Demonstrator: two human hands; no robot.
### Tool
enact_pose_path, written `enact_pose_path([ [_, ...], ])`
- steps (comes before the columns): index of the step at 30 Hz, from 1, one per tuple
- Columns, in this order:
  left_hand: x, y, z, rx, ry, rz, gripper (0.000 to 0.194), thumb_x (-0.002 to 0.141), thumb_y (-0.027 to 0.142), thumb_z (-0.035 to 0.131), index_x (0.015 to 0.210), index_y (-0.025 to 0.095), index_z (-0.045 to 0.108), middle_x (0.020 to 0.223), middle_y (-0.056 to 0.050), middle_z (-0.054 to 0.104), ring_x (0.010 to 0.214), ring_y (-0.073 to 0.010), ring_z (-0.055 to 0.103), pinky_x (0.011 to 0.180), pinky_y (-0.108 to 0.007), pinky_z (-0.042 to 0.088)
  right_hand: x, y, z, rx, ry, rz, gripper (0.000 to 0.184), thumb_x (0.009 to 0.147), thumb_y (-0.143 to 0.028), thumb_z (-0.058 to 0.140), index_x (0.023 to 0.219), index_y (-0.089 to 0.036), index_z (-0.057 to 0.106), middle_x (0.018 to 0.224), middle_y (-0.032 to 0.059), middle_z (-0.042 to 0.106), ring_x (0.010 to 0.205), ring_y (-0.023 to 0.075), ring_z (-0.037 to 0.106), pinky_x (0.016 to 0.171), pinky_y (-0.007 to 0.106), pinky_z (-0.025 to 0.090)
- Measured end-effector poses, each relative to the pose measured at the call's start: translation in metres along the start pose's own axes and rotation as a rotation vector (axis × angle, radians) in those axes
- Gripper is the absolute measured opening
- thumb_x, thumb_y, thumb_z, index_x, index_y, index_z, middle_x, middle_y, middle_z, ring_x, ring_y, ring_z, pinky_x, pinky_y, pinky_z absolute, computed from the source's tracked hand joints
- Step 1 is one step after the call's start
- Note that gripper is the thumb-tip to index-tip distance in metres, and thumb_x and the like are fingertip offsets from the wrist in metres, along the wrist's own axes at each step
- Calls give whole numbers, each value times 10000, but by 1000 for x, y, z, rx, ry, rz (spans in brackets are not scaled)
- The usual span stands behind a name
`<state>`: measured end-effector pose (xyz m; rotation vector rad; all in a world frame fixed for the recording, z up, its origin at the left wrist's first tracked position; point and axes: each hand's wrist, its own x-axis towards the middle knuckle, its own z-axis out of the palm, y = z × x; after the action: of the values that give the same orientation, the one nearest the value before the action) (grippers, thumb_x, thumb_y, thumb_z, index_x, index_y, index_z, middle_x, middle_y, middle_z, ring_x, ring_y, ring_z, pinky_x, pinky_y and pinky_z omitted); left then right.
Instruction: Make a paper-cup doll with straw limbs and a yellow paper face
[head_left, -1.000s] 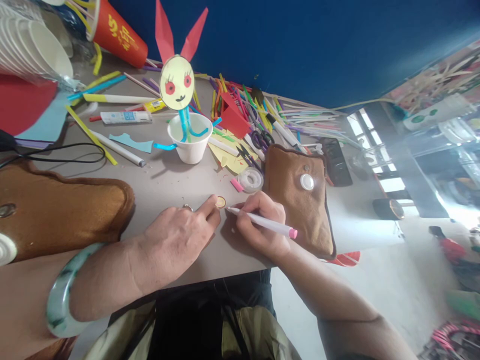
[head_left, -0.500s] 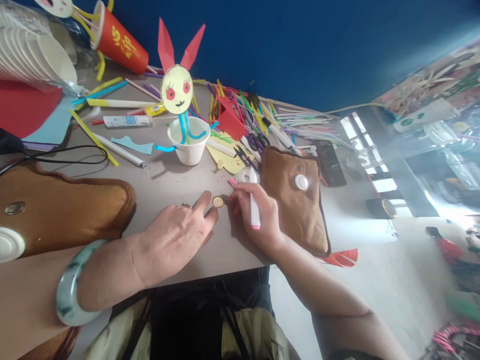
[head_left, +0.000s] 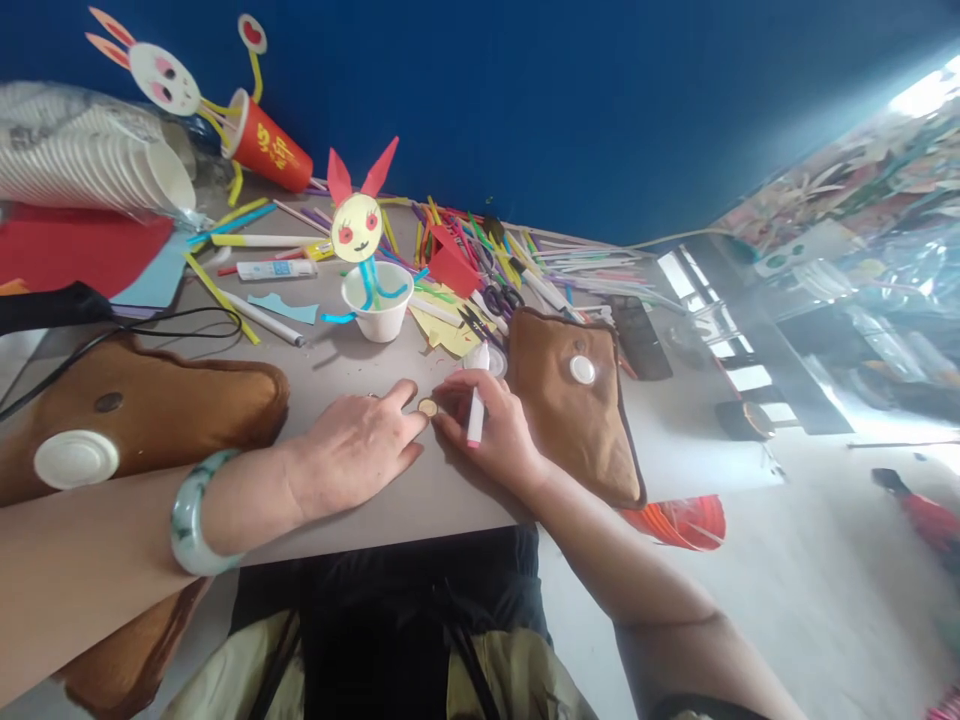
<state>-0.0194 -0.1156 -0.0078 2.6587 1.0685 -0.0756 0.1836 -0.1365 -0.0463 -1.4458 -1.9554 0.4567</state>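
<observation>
A small round yellowish paper disc lies on the table, by the fingertips of my left hand. These fingers are bent and press it down at its edge. My right hand is closed around a white marker pen with a pink end, its fingertips beside the disc's right edge; the writing tip is hidden. Behind my hands, a white paper cup holds a straw figure with a yellow round face, red paper ears and blue straw limbs.
Brown cushion-like pouches, one at left and one at right, flank my hands. Scissors, yellow paper scraps and many straws lie behind. A red cup with a rabbit figure, stacked cups and a phone stand or lie around.
The view has shifted, so more of the rabbit figure at upper left shows. My right hand has come closer to the disc, and the marker is still in it.
</observation>
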Motion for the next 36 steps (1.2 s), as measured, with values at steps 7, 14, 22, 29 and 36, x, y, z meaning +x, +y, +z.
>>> enact_pose_path([
  [7, 14, -21, 3, -187, 155, -66, 184, 920, 265, 528, 1012, 201, 674, 1084, -60, 627, 852, -208, 657, 715, -329, 486, 2, 1, 3, 14, -4, -32, 287, 784, -207, 729, 996, -262, 544, 876, -13, 765, 763, 193, 689, 922, 403, 468],
  [14, 23, -24, 18, -185, 206, -29, 197, 927, 340, 542, 955, 181, 656, 1020, -72, 591, 913, -232, 638, 736, -348, 495, 3, 2, 5, 133, -29, -18, 314, 781, -166, 705, 1032, -259, 541, 891, -7, 757, 682, 163, 662, 783, 345, 513],
  [22, 29, -25, 23, -291, 259, 0, 162, 906, 311, 605, 919, 158, 657, 962, -67, 587, 981, -238, 601, 885, -380, 493, 3, 0, 5, 167, -31, 28, 327, 753, -133, 677, 1024, -253, 537, 864, -8, 746, 631, 146, 634, 696, 307, 524],
  [29, 31, -27, 26, -341, 265, 12, 124, 875, 279, 635, 899, 159, 656, 961, -65, 585, 971, -240, 586, 903, -395, 490, 4, -1, 5, 200, -48, 46, 314, 753, -133, 656, 1018, -249, 535, 865, -3, 744, 666, 153, 653, 714, 311, 531],
  [36, 31, -27, 26, -344, 256, 12, 125, 864, 278, 653, 905, 160, 655, 979, -60, 571, 988, -235, 578, 910, -380, 481, 3, -1, 5, 222, -59, 41, 318, 757, -126, 649, 1025, -248, 528, 869, -3, 745, 728, 158, 675, 739, 307, 533],
])
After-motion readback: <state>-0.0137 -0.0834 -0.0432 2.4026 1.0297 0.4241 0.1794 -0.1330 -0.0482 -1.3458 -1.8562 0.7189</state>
